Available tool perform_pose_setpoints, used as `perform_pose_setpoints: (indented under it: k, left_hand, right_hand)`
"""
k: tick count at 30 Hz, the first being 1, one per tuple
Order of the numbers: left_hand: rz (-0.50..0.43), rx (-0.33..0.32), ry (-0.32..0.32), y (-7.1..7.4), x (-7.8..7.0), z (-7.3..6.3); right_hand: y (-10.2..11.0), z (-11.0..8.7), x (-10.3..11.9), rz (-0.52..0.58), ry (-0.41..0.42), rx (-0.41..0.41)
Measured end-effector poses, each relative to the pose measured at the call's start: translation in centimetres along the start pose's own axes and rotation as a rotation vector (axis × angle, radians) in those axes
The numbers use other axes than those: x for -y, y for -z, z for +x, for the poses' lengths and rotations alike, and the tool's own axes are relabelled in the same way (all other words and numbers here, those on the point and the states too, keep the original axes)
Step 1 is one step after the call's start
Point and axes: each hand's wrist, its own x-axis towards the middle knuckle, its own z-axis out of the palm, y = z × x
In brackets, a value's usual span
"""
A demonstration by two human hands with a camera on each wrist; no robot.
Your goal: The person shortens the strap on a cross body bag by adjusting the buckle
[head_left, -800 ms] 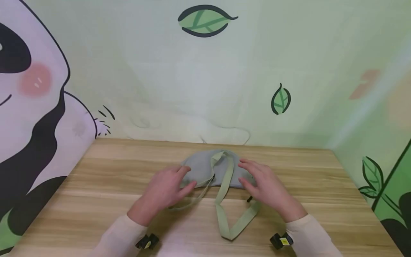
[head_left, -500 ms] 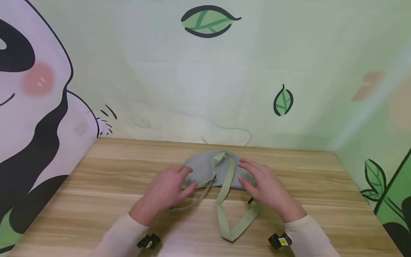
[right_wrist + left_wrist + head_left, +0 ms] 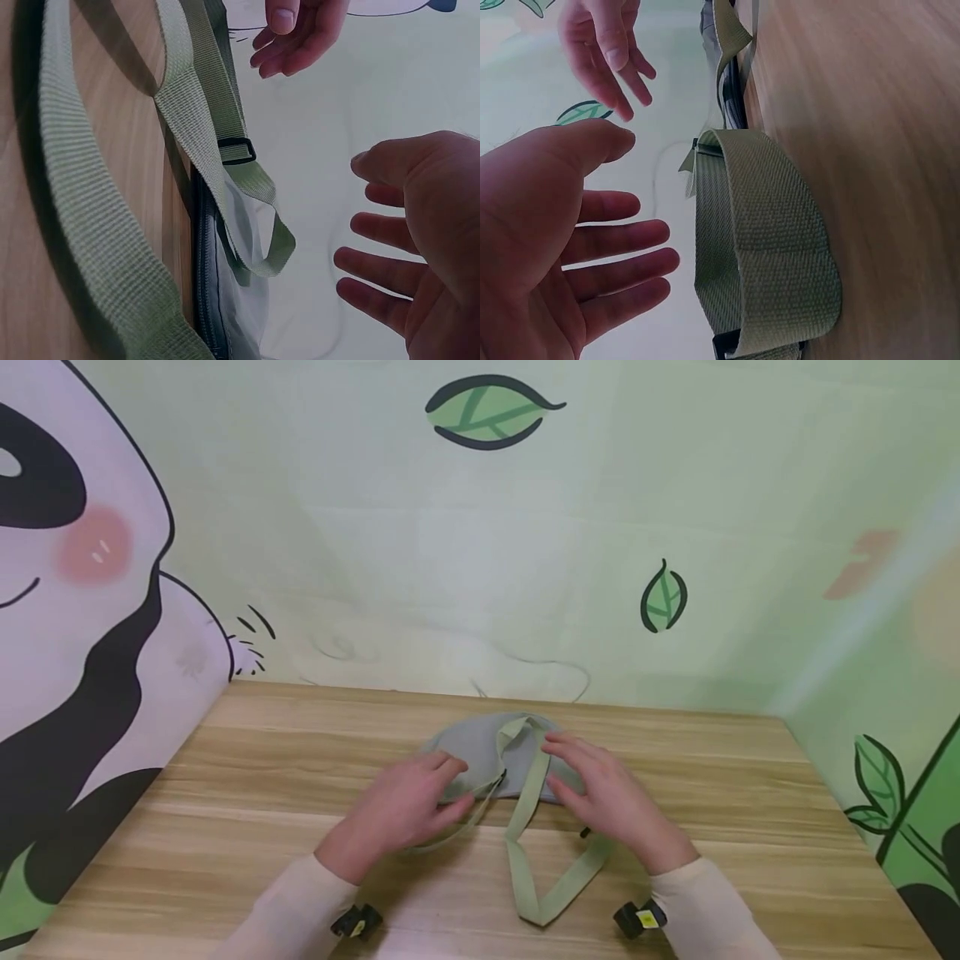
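A grey-blue zippered bag (image 3: 476,742), flat and rounded at the back edge, lies on the wooden table. Its pale green webbing strap (image 3: 519,868) loops over it and trails toward the front. In the right wrist view a dark zipper (image 3: 204,262) runs along the bag's side, and a black strap buckle (image 3: 237,151) shows. My left hand (image 3: 401,802) hovers at the bag's left side, fingers relaxed and apart. On the other side my right hand (image 3: 611,793) hovers likewise. Both wrist views show the hands clear of bag and strap, holding nothing.
The wooden tabletop (image 3: 300,752) meets a pale green wall (image 3: 375,527) behind it, printed with leaves and a panda. A black wrist device (image 3: 357,922) sits at my left cuff, another black device (image 3: 639,919) at my right cuff.
Both hands have drawn slightly closer together over the bag, the left moving rightward and the right leftward. The bag and strap lie as before.
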Motion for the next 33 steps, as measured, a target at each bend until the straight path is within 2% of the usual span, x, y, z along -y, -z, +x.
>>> perform_pose_setpoints:
  k: [9, 12, 18, 25, 33]
  left_hand:
    - [-0.06, 0.05, -0.016, -1.0, -0.7, 1.0]
    - [-0.06, 0.063, -0.003, -1.3, -0.8, 1.1]
    - [-0.041, 0.043, 0.021, -1.7, -0.9, 1.4]
    - [-0.059, 0.066, 0.043, -2.2, -1.2, 1.8]
    - [-0.046, 0.044, 0.009, -2.7, -1.5, 1.9]
  right_hand:
    - [-0.4, 0.4, -0.3, 0.03, 0.039, 0.063]
    - [-0.6, 0.7, -0.3, 0.051, 0.044, 0.083]
    - [-1.2, 1.4, -0.1, 0.067, 0.055, 0.092]
    - [-2.1, 1.9, 0.2, 0.064, 0.063, 0.125]
    - [-2.8, 2.2, 0.6, 0.093, 0.066, 0.146]
